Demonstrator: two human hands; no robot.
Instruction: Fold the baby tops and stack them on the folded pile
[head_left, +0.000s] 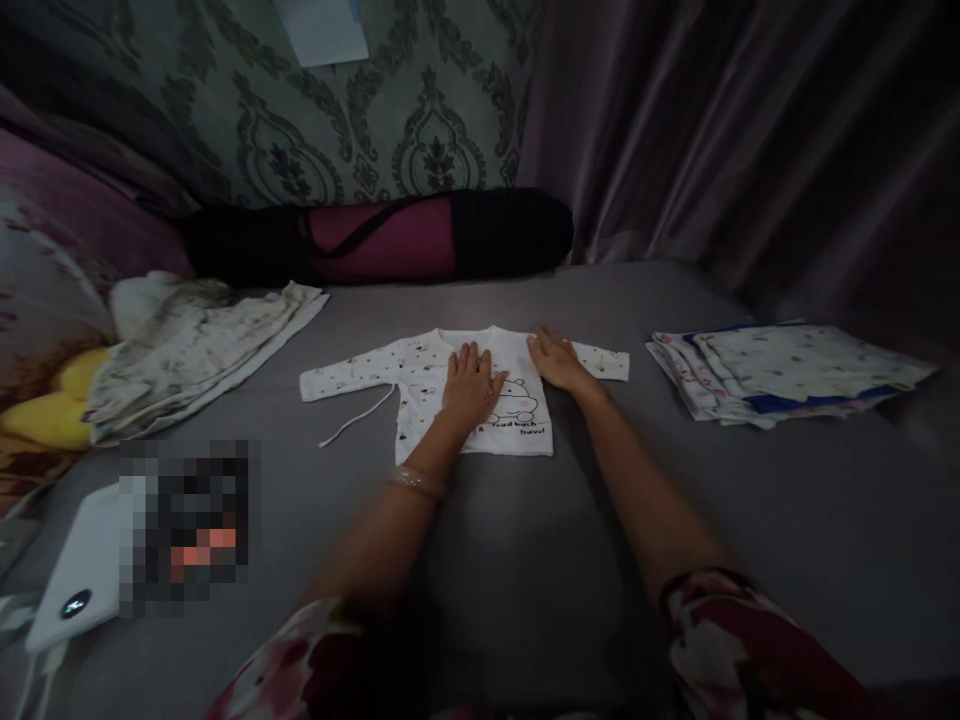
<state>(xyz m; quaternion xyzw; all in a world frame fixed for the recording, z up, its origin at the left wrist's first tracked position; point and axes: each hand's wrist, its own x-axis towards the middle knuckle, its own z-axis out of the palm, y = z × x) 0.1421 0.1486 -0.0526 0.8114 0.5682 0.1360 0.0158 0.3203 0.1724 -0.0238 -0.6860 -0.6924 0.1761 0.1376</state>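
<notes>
A small white baby shirt (420, 400) lies spread on the grey bed sheet, with dotted prints on its sleeves and left side and a cartoon drawing with lettering on the front. Its long sleeves stretch out to both sides, and a thin white tie string trails from the left side. My left hand (472, 385) rests flat on the middle of the chest, fingers extended. My right hand (559, 360) lies on the right shoulder, where that sleeve begins, its fingers outstretched. Neither hand grasps the cloth.
A stack of folded baby clothes (795, 370) sits to the right. On the left are a loose printed cloth (202, 350), a yellow plush thing (56, 410) and a white device (90, 560) with cables. A black and maroon long bag (390, 240) lies along the wall.
</notes>
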